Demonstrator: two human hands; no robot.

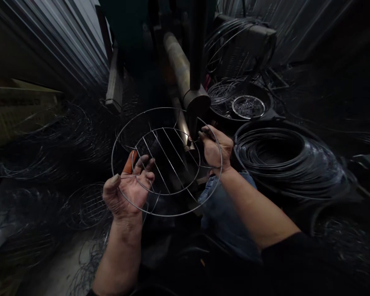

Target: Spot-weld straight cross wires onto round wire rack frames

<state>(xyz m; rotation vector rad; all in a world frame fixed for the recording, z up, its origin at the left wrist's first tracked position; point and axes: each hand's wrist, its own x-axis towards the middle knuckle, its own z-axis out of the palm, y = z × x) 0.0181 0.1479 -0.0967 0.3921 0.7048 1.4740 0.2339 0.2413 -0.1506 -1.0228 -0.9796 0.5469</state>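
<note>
Fingers (146,162) of the left hand (128,193) curl loosely w/ thumb pressing the lower-left rim of the round grey wire grill rack (166,162), pinching rim and a cross-wire end; right hand (214,148) is closed tight on the rack's upper-right edge, fingertips clamped near the inner ring. Now big to small: corrugated metal wall (64,37) runs up the left; dark upright machine column (197,45) w/ a dull metal cylinder (177,61) stands dead centre, its lower head (197,102) just behind the rack's top edge. Large black coil of wire (283,156) sits right of the right hand, a black tub of wire rings (240,102) beyond it, heaps of finished wire racks (80,205) low left. Rack itself is held between both hands, tilted face-up toward the camera, straight cross-wires running diagonally from upper left to lower right. Key relation: the weld point where a cross-wire meets the inner ring lies right at the right hand's fingertips, directly under the machine head; right hand is clearly nearer, left hand steadies the far side. Blue denim knee (222,209) shows below the rack.
</note>
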